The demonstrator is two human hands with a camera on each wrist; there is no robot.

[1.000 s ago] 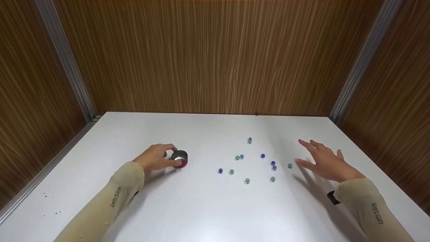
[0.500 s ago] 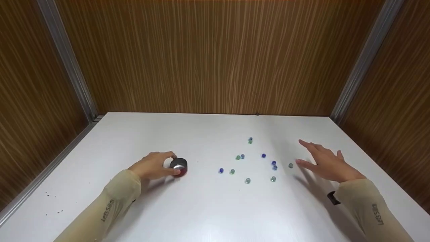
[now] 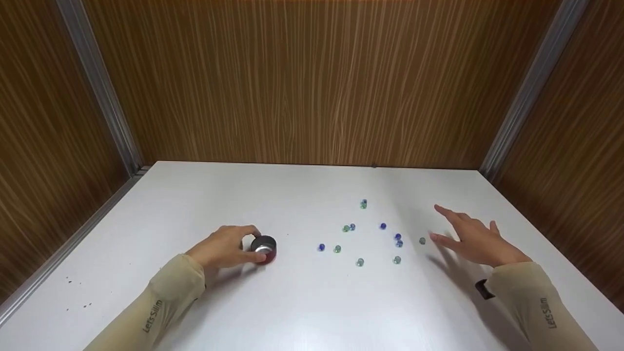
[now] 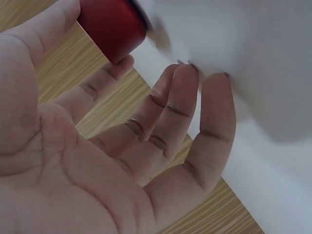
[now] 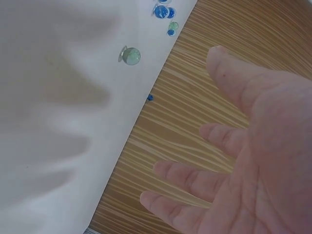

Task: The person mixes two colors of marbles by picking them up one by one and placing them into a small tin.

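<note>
My left hand [image 3: 238, 246] rests on the white table [image 3: 292, 302] left of centre. Its thumb and forefinger are curled round a small round red container [image 3: 264, 247] with a dark top. In the left wrist view the red container [image 4: 112, 27] sits between the thumb and forefinger of that hand [image 4: 122, 126]. Several blue and green marbles [image 3: 360, 262] lie scattered right of centre. My right hand [image 3: 463, 234] hovers just right of them with fingers spread and holds nothing. The nearest marble is a greenish one [image 3: 422, 241]. The right wrist view shows the right hand [image 5: 239, 161] and a green marble [image 5: 131, 56].
Wood-grain walls [image 3: 312, 83] close the table in at the back and on both sides, with metal strips [image 3: 100, 92] at the corners. A few dark specks [image 3: 73, 282] lie near the front left. A black strap [image 3: 484, 288] sits at my right wrist.
My left hand has drawn the red container a little toward me and slightly to the right. The right hand and the marbles have barely moved.
</note>
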